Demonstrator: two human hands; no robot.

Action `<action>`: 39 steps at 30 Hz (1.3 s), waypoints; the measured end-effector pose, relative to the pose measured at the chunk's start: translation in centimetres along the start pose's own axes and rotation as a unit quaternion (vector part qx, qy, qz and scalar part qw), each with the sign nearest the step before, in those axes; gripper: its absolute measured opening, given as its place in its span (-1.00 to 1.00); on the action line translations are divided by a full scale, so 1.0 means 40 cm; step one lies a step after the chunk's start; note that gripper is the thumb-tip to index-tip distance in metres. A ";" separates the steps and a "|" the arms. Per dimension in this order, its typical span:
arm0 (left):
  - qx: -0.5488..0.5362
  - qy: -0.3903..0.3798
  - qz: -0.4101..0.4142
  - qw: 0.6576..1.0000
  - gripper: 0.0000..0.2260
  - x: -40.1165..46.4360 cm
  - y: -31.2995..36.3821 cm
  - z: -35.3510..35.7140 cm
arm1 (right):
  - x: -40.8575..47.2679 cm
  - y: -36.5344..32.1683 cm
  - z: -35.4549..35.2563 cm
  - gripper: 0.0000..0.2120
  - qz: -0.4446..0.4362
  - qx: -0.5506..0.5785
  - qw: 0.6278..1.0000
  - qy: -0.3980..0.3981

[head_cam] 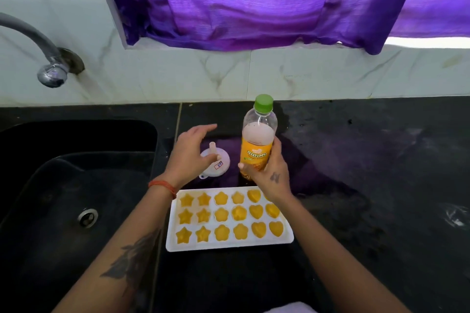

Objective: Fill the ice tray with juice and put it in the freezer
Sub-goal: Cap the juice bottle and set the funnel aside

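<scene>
Eighteen moulds of the white plastic ice tray (175, 241) brim with orange juice, so the right hand (269, 178) grasps the capped juice bottle (258, 140) upright at twelve o'clock, while the left hand (189, 152) hovers released over the white funnel (216, 165).

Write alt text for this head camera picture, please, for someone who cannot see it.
A white ice tray with yellow juice in star, flower and heart moulds sits on a black counter. The right hand holds an upright juice bottle; the left hand hovers over a white funnel.
</scene>
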State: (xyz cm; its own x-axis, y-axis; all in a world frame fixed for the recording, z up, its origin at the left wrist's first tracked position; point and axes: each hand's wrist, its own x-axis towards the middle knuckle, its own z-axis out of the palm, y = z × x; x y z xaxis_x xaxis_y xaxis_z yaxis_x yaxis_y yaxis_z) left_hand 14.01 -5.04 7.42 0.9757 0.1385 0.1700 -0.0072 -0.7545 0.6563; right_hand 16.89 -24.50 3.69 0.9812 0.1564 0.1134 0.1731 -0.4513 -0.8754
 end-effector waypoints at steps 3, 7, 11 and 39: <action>0.062 -0.040 -0.023 0.997 -0.39 -0.007 -0.044 0.014 | 0.043 0.012 0.010 -0.26 -0.001 -0.066 0.997 0.031; 0.031 -0.050 -0.043 0.997 -0.46 -0.012 -0.075 0.046 | 0.147 0.001 -0.004 -0.28 0.001 -0.069 0.997 0.018; -0.019 -0.015 -0.051 0.998 -0.58 0.005 -0.081 0.071 | 0.290 -0.033 -0.010 -0.30 -0.027 -0.077 0.996 0.038; 0.025 0.051 -0.062 0.996 -0.80 0.445 -0.152 0.045 | 0.389 0.101 -0.005 -0.23 0.077 0.017 0.997 0.014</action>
State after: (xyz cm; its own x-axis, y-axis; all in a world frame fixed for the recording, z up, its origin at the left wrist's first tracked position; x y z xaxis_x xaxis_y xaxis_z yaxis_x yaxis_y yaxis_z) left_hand 31.82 0.85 5.12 0.9409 0.2951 0.1663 0.1249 -0.7586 0.6395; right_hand 32.86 -24.06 1.99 0.9980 0.0627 -0.0105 0.0180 -0.4375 -0.8990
